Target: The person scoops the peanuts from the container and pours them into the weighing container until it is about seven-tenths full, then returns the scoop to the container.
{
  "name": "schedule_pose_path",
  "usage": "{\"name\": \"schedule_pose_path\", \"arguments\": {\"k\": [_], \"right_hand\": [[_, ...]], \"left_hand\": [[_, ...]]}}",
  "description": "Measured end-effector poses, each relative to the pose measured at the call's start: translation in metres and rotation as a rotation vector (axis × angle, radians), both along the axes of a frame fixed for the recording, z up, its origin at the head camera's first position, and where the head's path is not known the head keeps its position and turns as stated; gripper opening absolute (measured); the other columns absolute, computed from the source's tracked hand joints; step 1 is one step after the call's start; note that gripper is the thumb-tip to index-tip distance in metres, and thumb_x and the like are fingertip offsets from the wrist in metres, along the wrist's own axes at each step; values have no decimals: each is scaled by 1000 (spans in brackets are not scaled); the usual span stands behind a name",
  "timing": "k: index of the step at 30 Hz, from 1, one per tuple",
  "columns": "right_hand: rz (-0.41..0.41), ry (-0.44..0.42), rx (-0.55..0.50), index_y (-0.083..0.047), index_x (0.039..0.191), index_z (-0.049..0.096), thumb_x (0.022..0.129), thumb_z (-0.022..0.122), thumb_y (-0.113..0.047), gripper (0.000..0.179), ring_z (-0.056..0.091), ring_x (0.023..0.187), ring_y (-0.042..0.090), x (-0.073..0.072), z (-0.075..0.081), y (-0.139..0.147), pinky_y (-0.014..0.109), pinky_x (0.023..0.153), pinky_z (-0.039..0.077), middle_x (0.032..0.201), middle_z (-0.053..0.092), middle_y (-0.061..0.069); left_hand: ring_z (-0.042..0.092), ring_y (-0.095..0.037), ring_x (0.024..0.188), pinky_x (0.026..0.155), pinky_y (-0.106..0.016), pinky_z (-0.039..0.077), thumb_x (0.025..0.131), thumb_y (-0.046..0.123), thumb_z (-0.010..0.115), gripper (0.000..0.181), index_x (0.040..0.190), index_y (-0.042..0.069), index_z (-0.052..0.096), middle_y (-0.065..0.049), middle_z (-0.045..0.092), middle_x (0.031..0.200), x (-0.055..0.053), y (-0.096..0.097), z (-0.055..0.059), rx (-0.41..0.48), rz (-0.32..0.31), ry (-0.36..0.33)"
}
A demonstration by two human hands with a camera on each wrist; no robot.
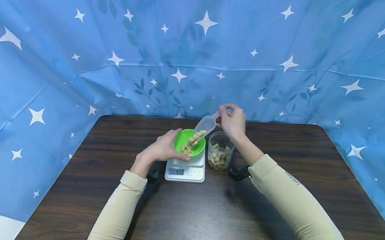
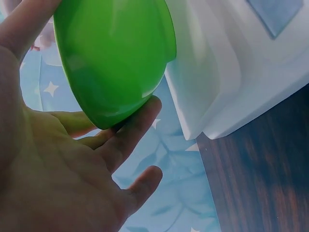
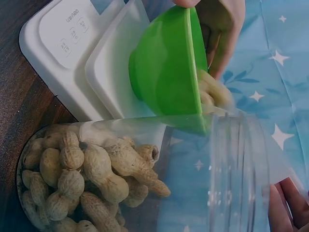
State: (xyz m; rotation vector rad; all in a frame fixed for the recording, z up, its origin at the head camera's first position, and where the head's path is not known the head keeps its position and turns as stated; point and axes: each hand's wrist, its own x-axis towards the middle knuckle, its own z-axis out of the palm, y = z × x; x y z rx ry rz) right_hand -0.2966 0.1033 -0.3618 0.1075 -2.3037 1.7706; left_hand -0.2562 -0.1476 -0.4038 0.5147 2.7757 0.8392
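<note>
A green bowl (image 1: 180, 139) stands on a white kitchen scale (image 1: 193, 175) with peanuts inside. My left hand (image 1: 163, 147) holds the bowl from the left, thumb along the near side and fingers behind; the left wrist view shows the fingertips (image 2: 152, 104) against the green wall. Pinched by its handle in my right hand (image 1: 232, 122) is a translucent scoop (image 1: 207, 124). It tilts down to the left, and peanuts (image 1: 196, 136) lie along it into the bowl. Below the right hand sits a clear jar (image 1: 223, 137) partly filled with peanuts (image 3: 96, 169).
Jar and scale stand side by side on a dark wooden table (image 1: 182, 216). Digits are lit on the scale's display (image 1: 176, 172). Behind the table's far edge hangs a blue cloth (image 1: 199, 50) with white stars.
</note>
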Motion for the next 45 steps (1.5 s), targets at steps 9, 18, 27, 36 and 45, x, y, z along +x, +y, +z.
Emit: {"name": "schedule_pose_path", "arguments": {"k": [9,18,27,36,45], "right_hand": [[-2,16,10,4,126,63,109,55,-23,32,75,84,29,0,4,1,33,69,61,94,75,21],[-14,23,21,3,128,63,109,54,-24,35,74,88,28,4,12,8,29,68,60,97,75,20],[-18,47,8,4,126,64,108,55,-22,33,75,83,24,10,20,17,35,71,61,96,75,21],[-2,74,-19,3,126,64,108,57,-23,33,73,76,16,16,25,30,33,68,61,95,75,20],[15,154,-16,6,123,64,107,58,-24,34,72,76,11,17,29,43,27,64,59,91,76,18]], "left_hand": [[38,-34,143,116,-62,23,75,52,90,120,161,1,25,-19,36,159,0,0,0,15,-3,-3],[37,-34,144,117,-62,22,74,52,90,121,162,2,24,-20,35,160,0,-1,0,2,-5,0],[36,-34,145,117,-63,20,76,53,88,121,163,2,21,-20,33,161,1,-1,1,4,-11,-4],[33,-35,147,117,-64,18,76,54,88,123,164,4,18,-20,30,162,2,-2,3,-14,-8,0],[30,-37,147,118,-61,16,75,54,88,116,163,10,27,-16,27,163,3,3,5,32,0,74]]}}
